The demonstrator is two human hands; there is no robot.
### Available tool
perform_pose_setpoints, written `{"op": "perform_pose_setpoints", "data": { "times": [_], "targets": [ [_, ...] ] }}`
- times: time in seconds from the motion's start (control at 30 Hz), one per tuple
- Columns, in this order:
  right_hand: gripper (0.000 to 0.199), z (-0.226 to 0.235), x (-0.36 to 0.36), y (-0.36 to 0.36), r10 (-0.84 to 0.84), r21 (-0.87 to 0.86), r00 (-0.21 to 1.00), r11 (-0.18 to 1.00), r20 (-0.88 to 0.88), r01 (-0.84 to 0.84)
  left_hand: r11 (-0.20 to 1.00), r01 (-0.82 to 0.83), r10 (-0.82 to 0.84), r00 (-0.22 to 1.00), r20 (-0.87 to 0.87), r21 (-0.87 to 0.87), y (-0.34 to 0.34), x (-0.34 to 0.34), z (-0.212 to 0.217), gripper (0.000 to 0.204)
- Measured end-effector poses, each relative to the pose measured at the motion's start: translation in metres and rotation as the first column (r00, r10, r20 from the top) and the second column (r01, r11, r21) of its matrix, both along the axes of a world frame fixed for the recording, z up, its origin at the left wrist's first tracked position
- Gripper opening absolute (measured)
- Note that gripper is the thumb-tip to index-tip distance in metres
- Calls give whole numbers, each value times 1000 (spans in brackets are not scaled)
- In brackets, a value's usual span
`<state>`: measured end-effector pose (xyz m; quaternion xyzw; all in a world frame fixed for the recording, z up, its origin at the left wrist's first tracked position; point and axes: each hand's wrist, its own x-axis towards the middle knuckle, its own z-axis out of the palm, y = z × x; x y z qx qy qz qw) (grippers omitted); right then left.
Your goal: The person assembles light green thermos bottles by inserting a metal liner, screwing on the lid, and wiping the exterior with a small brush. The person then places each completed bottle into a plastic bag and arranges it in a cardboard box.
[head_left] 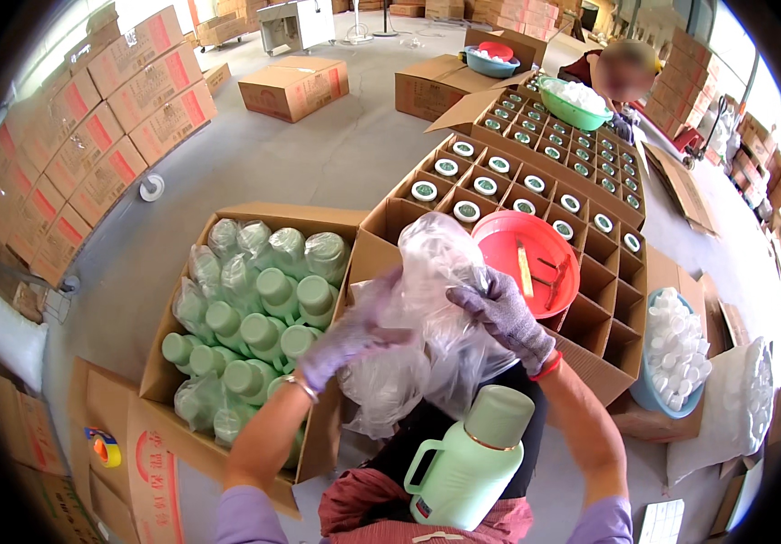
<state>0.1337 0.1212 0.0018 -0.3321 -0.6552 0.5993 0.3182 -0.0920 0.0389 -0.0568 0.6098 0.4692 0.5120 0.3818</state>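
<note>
Right now both gloved hands are gathered on a crumpled clear plastic bag (pixel 436 308) held near the picture's middle, above the lap. The left hand (pixel 350 335), in a pale purple knit glove, has its fingers curled into the bag's lower left folds; the right hand (pixel 504 313), in a grey-purple knit glove with a red cuff, pinches the film from about two o'clock of the bag, fingers bent over it. Below the bag, at six o'clock, a pale green plastic vacuum flask with a handle and a domed lid (pixel 468 458) stands upright between the forearms, against the person's lap.

At nine o'clock of the bag sits an open cardboard box (pixel 159 363) packed with more pale green flasks (pixel 259 317), several wrapped in clear bags. At one o'clock lies a round red plastic basin (pixel 531 263) resting on a divided cardboard carton (pixel 613 313); its farther cells hold flasks seen from above. At four o'clock, a blue basin of white caps (pixel 676 349) sits on the floor. Another person (pixel 622 77) is at one o'clock, far back, beside a green basin (pixel 576 102).
</note>
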Motion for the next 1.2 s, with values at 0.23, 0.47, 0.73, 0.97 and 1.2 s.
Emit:
{"op": "perform_pose_setpoints", "data": {
  "times": [0.23, 0.47, 0.73, 0.97, 1.2],
  "targets": [
    [28, -12, 27, -3, -14, -106, 900, 994, -435, -36, 978, 174, -49, 723, -689, 112, 20, 8, -36, 31],
    [38, -23, 62, 6, -349, -387, 763, 911, -544, 141, 967, 116, 138, 509, -850, 226, 7, -30, -65, 32],
    [49, 18, 106, 16, -370, -382, 704, 912, -606, 150, 953, -159, -199, 308, -930, -256, -16, -42, -61, 57],
    [44, 35, 69, 18, -330, -291, 795, 935, -508, 202, 966, 238, -208, 949, -235, 105, -32, 28, 75, 93],
    [63, 49, 88, -15, -272, 20, 901, 955, -339, 296, 981, 190, -140, 837, 528, -41, 12, 94, 5, 34]
  ]
}}
